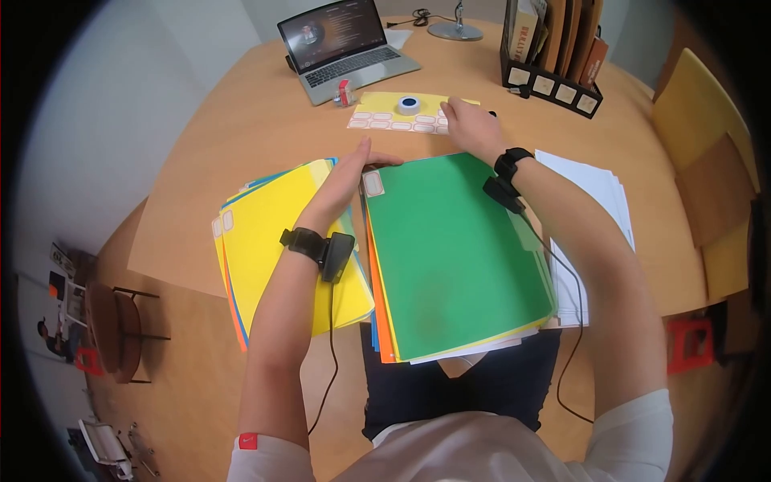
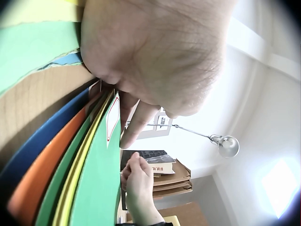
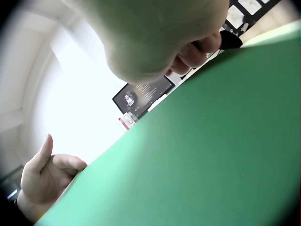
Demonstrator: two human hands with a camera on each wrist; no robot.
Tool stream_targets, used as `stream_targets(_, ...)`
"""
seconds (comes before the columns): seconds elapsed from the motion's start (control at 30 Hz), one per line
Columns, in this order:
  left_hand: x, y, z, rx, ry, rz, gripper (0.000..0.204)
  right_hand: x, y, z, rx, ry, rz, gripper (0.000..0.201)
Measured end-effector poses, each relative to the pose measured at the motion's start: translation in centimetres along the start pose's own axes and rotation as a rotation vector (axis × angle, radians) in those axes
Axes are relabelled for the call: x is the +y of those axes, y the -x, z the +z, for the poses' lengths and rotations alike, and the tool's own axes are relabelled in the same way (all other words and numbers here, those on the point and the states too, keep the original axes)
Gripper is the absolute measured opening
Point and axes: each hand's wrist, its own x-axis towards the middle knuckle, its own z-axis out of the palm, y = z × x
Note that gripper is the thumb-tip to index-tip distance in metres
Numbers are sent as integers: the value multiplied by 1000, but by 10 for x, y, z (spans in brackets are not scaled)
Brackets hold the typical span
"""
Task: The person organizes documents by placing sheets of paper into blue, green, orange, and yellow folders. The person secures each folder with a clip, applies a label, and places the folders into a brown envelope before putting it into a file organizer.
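Observation:
In the head view my left hand (image 1: 353, 178) rests at the top left corner of a stack topped by a green folder (image 1: 462, 257). Its fingers reach straight along the top edge and the thumb points up. Coloured folder edges, blue (image 2: 47, 122) and orange (image 2: 51, 162), fan out below the green one in the left wrist view. My right hand (image 1: 475, 128) is curled beyond the stack, over the right end of a sheet of red-bordered labels (image 1: 389, 122). It grips a black-ended thing (image 3: 230, 40) mostly hidden in the fist; I cannot tell its kind.
A yellow-topped folder stack (image 1: 277, 233) lies left, white papers (image 1: 594, 193) right. Beyond are a round white item with a dark centre (image 1: 409, 105), a small red-and-clear item (image 1: 344, 94), a laptop (image 1: 345, 68), a lamp base (image 1: 454, 30) and a black file rack (image 1: 554, 88).

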Motion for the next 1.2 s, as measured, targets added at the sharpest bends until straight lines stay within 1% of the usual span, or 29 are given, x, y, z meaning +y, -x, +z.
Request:
stream_targets(0.1,-2,-1,-1,-9,10,13,71,-23,15,0,4,-258,-197,41)
stream_targets(0.13,-5,-2,-3,-16,15,22,71,-27,21,13,15,-290,-342,43)
stream_targets(0.17,-8,-3,-4,-24,20,31,70,-44,32,10,-122,-193,-390,43)
stream_targets(0.2,-9,-4,-7,-27,33,-19,69,-60,42,6,-256,-95,-433,44)
stream_targets(0.27,-11,-6,-14,-33,59,-120,68,-92,66,-2,-341,-5,-458,43)
stream_targets(0.37,-8,-1,-6,8,82,-36,70,-105,77,6,-432,123,-477,41)
stream_targets(0.47,-4,1,-4,62,75,-104,70,-97,68,36,-318,56,-460,39)
stream_targets(0.5,-5,2,-5,45,70,-93,70,-94,66,42,-286,22,-452,39)
stream_targets(0.57,-8,-2,-8,5,51,-63,71,-95,72,26,-299,-10,-426,41)
stream_targets(0.6,-9,-5,-8,11,52,-36,71,-93,75,17,-305,-27,-409,41)
stream_targets(0.63,-10,-5,-7,15,56,-9,71,-88,76,11,-297,-54,-354,42)
stream_targets(0.67,-11,-6,-5,20,64,17,71,-81,78,4,-291,-79,-300,43)
stream_targets(0.73,-11,-7,-5,5,47,11,70,-58,78,-16,-292,-135,-195,46)
stream_targets(0.77,-10,-7,-6,2,40,11,70,-38,75,-27,-238,-205,-157,47)
stream_targets(0.8,-10,-6,-7,2,53,1,70,-15,72,-38,-184,-275,-119,49)
stream_targets(0.87,-10,-4,-6,1,80,-17,69,42,61,-54,-100,-431,16,46)
stream_targets(0.93,-7,0,-4,-9,6,30,64,117,54,-58,56,-585,55,41)
stream_targets(1.0,-5,2,-4,-12,-32,62,58,153,78,-101,-91,-829,360,39)
stream_targets(1.1,-5,0,-4,-17,-2,66,51,193,111,-106,29,-1047,469,37)
stream_targets(1.17,-3,3,-2,-21,65,37,48,203,128,-91,157,-1069,417,36)
stream_targets(1.2,-4,3,-2,-14,102,49,45,207,132,-85,214,-1080,386,36)
